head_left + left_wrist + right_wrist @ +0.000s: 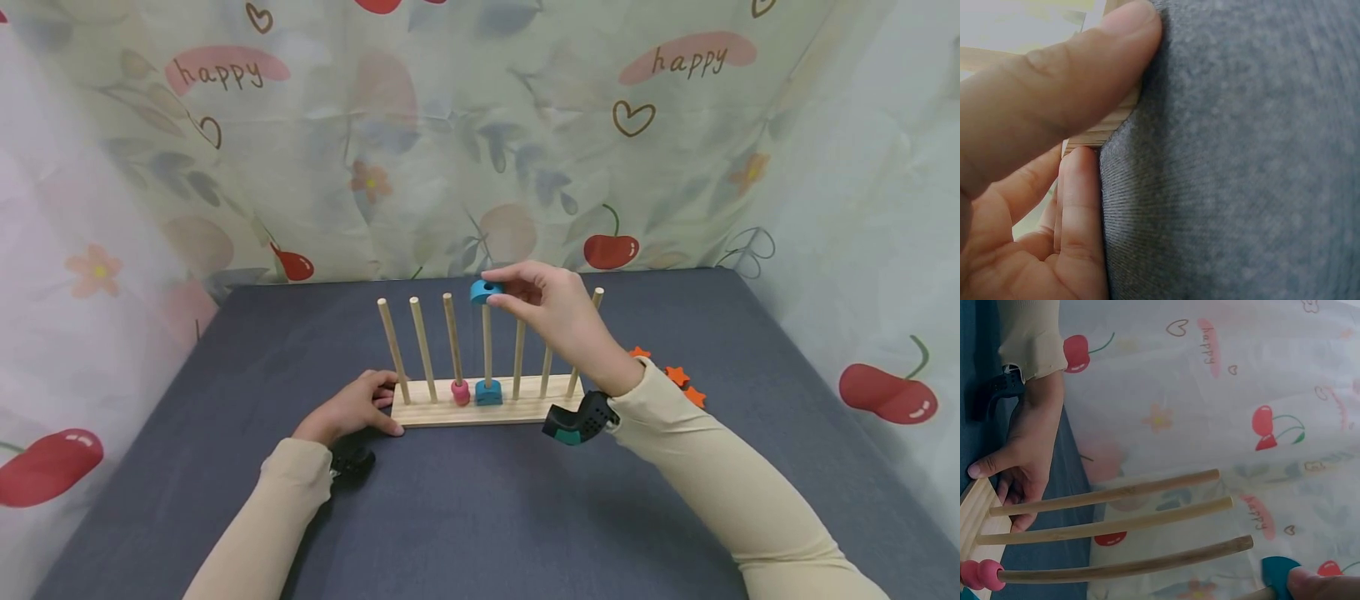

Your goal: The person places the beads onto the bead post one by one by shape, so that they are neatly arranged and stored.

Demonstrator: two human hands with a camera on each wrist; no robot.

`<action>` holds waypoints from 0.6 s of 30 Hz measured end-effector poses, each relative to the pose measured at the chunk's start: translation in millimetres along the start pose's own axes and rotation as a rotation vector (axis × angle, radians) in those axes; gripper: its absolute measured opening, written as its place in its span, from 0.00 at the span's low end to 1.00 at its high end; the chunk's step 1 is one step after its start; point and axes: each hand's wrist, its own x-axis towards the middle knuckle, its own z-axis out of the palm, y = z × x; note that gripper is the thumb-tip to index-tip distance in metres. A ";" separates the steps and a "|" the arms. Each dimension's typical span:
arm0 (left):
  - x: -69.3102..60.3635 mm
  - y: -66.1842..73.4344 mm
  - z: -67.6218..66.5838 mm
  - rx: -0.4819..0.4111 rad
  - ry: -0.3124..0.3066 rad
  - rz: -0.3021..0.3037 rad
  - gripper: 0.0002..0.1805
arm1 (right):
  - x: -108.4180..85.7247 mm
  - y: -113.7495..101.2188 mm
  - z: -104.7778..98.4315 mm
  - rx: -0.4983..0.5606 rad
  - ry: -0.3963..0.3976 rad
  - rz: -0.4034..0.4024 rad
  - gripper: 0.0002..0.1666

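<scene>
A wooden peg board (435, 415) with several upright rods stands on the dark cloth. At its left end my left hand (351, 410) grips the base, thumb at the front corner, other fingers around the end. My right hand (570, 317) pinches a blue half-round block (485, 291) with a hole, between thumb and fingers, at the top of the fourth rod from the left. In the right wrist view this block (1277, 575) is at the rod's tip; whether it is threaded cannot be told. Below, another blue block (489, 394) sits at that rod's foot, beside a pink bead piece (461, 392) on the third rod.
Several orange star pieces (677, 376) lie right of the board, partly behind my right forearm. A dark cloth (450, 517) covers the table. Patterned curtains (450, 167) hang at the back and sides. My right hand and arm partly hide the right-hand rods.
</scene>
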 end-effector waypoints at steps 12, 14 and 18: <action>-0.3 -0.6 0.3 0.002 0.004 0.000 0.43 | -2.7 4.3 11.7 -0.050 0.002 0.054 0.19; -0.2 -0.9 0.2 0.001 0.003 0.004 0.43 | -3.9 6.4 14.0 -0.045 0.003 0.059 0.20; 0.3 -1.3 0.4 -0.002 0.002 0.003 0.43 | -6.1 12.3 19.6 -0.001 0.015 0.078 0.24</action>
